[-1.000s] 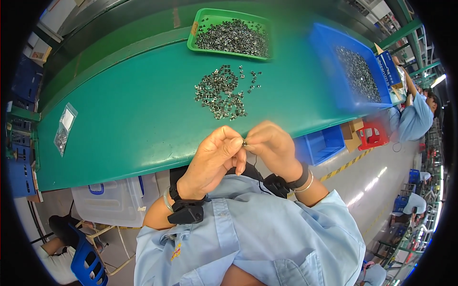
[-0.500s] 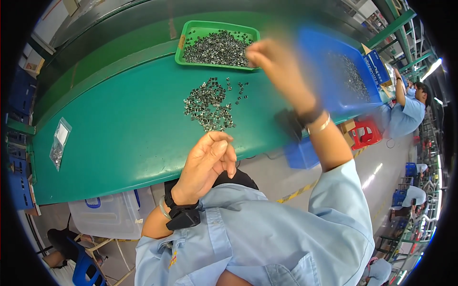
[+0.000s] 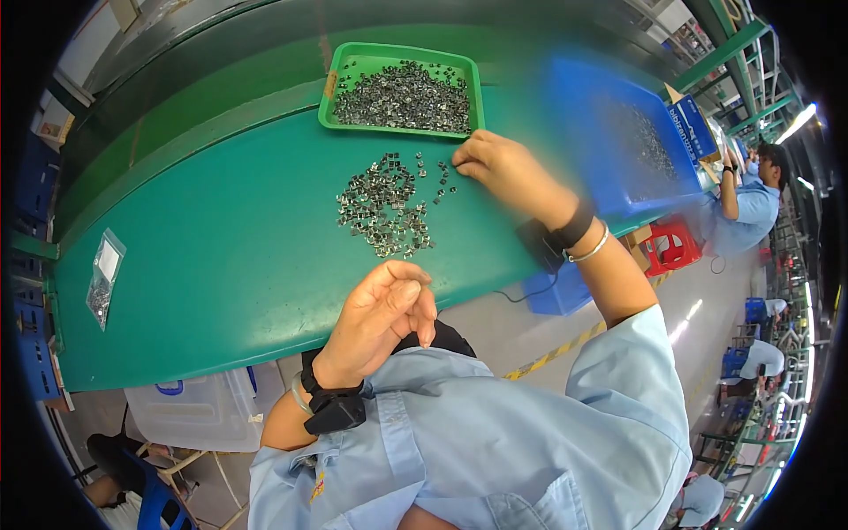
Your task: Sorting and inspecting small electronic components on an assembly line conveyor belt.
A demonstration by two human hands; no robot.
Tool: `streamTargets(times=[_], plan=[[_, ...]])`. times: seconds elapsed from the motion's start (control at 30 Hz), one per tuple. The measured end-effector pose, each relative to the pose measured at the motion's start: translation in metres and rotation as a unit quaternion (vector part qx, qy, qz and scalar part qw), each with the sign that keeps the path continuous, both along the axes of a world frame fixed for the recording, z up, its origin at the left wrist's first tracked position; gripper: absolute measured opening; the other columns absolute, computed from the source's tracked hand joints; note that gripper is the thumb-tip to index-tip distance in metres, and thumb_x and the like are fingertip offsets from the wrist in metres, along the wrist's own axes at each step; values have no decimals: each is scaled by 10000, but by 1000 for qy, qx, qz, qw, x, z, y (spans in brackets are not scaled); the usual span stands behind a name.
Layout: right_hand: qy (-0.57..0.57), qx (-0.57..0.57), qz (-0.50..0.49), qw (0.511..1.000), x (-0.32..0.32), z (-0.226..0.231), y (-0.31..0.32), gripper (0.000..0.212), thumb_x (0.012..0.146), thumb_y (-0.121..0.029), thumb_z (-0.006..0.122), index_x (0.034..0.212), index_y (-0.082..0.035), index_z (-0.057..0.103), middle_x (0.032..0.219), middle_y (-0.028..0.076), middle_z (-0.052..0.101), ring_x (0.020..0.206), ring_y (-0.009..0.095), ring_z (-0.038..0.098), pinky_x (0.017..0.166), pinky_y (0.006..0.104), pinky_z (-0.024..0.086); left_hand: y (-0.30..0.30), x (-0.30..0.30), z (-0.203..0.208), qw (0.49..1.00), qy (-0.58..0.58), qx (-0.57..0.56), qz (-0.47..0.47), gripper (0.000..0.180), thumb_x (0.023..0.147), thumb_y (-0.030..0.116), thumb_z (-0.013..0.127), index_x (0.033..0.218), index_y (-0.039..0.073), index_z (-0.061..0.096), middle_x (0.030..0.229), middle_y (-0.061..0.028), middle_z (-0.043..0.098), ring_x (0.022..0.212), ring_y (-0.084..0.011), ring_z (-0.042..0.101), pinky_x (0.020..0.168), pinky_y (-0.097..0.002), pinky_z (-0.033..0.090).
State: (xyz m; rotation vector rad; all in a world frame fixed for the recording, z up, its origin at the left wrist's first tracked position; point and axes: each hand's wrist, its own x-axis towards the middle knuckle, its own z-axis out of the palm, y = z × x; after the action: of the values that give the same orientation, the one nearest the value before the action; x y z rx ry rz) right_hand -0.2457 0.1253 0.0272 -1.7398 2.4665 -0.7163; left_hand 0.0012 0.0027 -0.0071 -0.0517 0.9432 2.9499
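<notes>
A loose pile of small metal parts (image 3: 380, 208) lies on the green table mat (image 3: 212, 256), with a few strays along its right side. Beside those strays is my right hand (image 3: 508, 172), its thumb and fingertips pinched together just below the corner of the green tray (image 3: 481, 110). Whatever it may pinch is hidden. Many more of the same parts (image 3: 402, 97) fill the tray. My left hand (image 3: 380, 314) hovers in front of the pile near the table edge, fingers curled in with thumb against forefinger. What it holds, if anything, does not show.
A large blue bin (image 3: 609, 132) with small parts stands at the right, partly blurred. Far left lies a clear plastic bag (image 3: 106, 278). Under the table is a clear plastic box (image 3: 194, 406). A red stool (image 3: 673, 246) and a co-worker (image 3: 746, 199) are beyond the bin.
My right hand has come down from the green tray's right edge to the stray parts beside the pile. My left hand stays in nearly the same place and curl.
</notes>
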Motion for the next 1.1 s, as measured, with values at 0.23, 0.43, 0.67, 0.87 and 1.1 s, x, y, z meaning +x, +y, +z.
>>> streamTargets(times=[0.23,0.43,0.67,0.87,1.1], plan=[[-73,-27,-40,996,24,8,11,103,818,-83,623,900,-21,624,872,102,616,798,253,607,723,328,486,0,2,1,1000,9,-6,-1,203,973,181,466,1094,23,502,852,-88,588,664,-169,574,600,-297,491],[-172,-229,-8,958,96,15,14,115,767,2,660,866,-25,606,873,97,616,809,221,605,720,317,486,11,-6,18,995,-32,-69,58,296,980,226,460,1168,-1,494,900,-68,574,722,-150,566,629,-274,470],[-113,-317,8,941,136,-13,6,232,732,40,680,927,-50,593,933,101,612,852,233,592,719,319,483,16,1,13,994,-25,-65,90,308,988,243,439,1153,-8,508,901,-60,573,742,-134,560,636,-266,459],[-120,-304,18,945,143,-11,11,256,719,29,698,935,-60,593,930,87,606,851,235,585,715,318,479,9,8,15,988,-42,-117,90,271,984,219,443,1099,-6,539,871,-64,583,698,-144,561,619,-267,467],[-87,-254,68,961,138,-4,18,257,707,25,714,919,-63,599,896,65,604,810,225,581,679,318,472,-2,11,15,978,-34,-200,58,232,968,207,489,1050,7,573,921,-46,616,731,-101,566,637,-240,471]])
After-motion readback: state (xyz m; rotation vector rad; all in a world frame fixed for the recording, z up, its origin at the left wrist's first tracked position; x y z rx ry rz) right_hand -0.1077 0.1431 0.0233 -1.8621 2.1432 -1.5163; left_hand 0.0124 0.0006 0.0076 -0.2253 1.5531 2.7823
